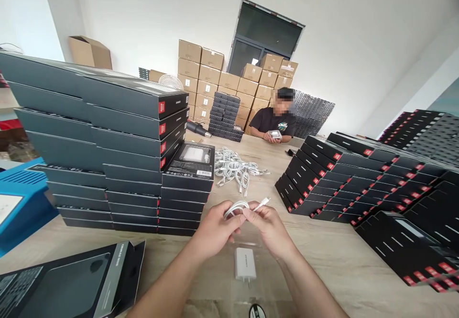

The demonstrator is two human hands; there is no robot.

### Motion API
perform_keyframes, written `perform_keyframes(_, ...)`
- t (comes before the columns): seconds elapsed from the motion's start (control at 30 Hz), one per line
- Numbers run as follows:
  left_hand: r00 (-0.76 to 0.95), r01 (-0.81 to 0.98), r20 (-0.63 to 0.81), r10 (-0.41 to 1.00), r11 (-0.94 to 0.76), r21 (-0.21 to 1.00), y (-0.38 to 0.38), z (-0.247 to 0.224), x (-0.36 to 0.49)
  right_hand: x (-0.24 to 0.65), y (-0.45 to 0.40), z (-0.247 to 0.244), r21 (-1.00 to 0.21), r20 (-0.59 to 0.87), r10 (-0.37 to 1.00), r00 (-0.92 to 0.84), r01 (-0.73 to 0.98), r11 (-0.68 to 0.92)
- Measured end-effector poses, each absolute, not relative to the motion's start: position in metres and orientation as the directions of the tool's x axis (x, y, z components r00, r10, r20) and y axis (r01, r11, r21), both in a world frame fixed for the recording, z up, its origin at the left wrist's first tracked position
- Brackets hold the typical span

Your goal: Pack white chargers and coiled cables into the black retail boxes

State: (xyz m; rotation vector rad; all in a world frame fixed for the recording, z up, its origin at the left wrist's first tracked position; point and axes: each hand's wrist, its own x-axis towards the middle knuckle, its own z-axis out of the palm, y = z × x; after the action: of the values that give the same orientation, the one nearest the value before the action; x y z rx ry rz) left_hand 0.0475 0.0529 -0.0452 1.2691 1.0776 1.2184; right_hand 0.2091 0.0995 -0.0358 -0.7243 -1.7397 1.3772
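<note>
A coiled white cable (237,207) is held between my two hands above the table. My left hand (217,227) is closed round the coil. The fingers of my right hand (268,224) pinch the cable near its plug end, which points up and right. Below my hands, a white charger (245,263) with its prongs toward me lies at a clear plastic tray (263,284). Beyond my hands is a tangled pile of white cables (236,165) on the table.
Tall stacks of black boxes (132,179) stand at the left, and more (322,179) at the right. An open black box (71,279) lies front left. Across the wooden table (304,251) a person (276,122) holds a small pack. Cartons (208,74) stand behind.
</note>
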Motion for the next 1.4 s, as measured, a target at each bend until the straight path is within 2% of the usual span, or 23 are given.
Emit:
perform_keyframes(0.17, 0.110, 0.066, 0.090, 0.990, -0.098, 0.993, 0.051, -0.045, 0.047, 0.210, 0.099, -0.038, -0.930, 0.276, 0.843, -0.461, 0.093, 0.355)
perform_keyframes(0.3, 0.093, 0.182, 0.108, 0.990, -0.124, 0.976, 0.049, -0.045, 0.048, 0.209, 0.100, -0.044, -0.913, 0.274, 0.868, -0.414, 0.171, 0.370)
perform_keyframes(0.5, 0.163, 0.159, 0.043, 0.986, -0.069, 0.985, 0.048, -0.042, 0.042, 0.207, 0.098, -0.044, -0.876, 0.288, 0.841, -0.457, 0.229, 0.425)
perform_keyframes(0.73, 0.101, 0.271, 0.102, 0.990, -0.126, 0.954, 0.050, -0.049, 0.042, 0.209, 0.101, -0.050, -0.834, 0.319, 0.827, -0.463, 0.278, 0.477)
perform_keyframes(0.97, 0.023, 0.347, 0.141, 0.990, -0.141, 0.927, 0.052, -0.054, 0.046, 0.209, 0.105, -0.054, -0.874, 0.276, 0.838, -0.471, 0.240, 0.423)
perform_keyframes(1.2, 0.120, 0.302, 0.019, 0.993, -0.055, 0.952, 0.052, -0.049, 0.042, 0.207, 0.101, -0.055, -0.843, 0.286, 0.831, -0.478, 0.287, 0.455)
perform_keyframes(1.4, -0.009, 0.295, 0.075, 0.997, -0.069, 0.953, 0.054, -0.051, 0.047, 0.206, 0.102, -0.054, -0.877, 0.287, 0.847, -0.447, 0.233, 0.420)
